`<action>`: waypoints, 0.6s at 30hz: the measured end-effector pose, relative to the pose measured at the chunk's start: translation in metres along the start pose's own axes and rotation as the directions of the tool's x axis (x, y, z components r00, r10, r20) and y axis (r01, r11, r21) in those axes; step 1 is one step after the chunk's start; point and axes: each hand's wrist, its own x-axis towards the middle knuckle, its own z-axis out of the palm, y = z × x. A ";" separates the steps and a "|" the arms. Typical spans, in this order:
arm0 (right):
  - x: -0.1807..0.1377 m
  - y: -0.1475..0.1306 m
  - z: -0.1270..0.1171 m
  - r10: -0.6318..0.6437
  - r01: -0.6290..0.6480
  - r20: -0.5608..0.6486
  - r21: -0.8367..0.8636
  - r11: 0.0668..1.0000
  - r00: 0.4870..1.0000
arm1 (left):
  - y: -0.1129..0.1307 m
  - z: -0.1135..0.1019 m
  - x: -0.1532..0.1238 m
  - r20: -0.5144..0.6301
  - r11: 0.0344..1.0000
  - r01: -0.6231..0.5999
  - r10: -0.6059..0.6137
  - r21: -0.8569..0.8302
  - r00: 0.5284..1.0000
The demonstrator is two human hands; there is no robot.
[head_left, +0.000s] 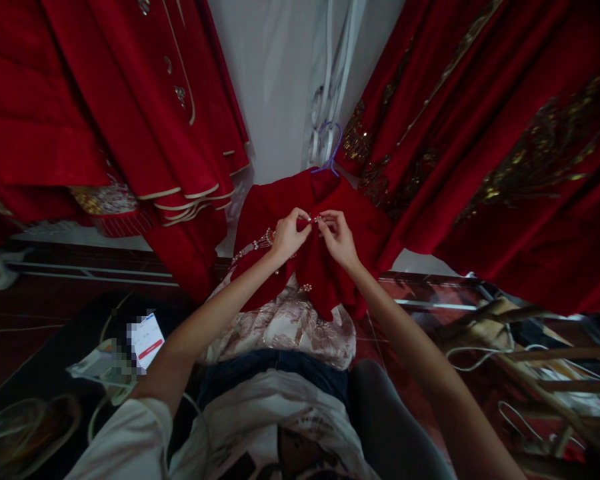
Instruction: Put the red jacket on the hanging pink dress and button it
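Note:
A red jacket [260, 207] with beaded trim hangs in front of me from a purple hanger [336, 145]. Its lower part rests over a pale patterned cloth [275, 330] near my lap. At the jacket's front opening, my left hand [291, 235] pinches one end of a small beaded fastening [317, 219]. My right hand [338, 239] is closed on the other end, fingertips almost meeting the left ones. A second beaded fastening [306, 288] shows lower down. Between the fingertips the fine detail is too small to make out.
Red garments [180, 133] hang on the left and more red garments [480, 167] with gold decoration on the right. A lit phone [149, 340] lies at the left on a dark surface. A wooden rack [555, 373] with cords stands at the lower right.

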 end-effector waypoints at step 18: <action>0.007 -0.011 -0.009 -0.007 0.003 -0.035 -0.115 0.993 0.999 | 0.000 -0.012 0.020 0.236 0.978 -0.207 0.208 -0.028 0.949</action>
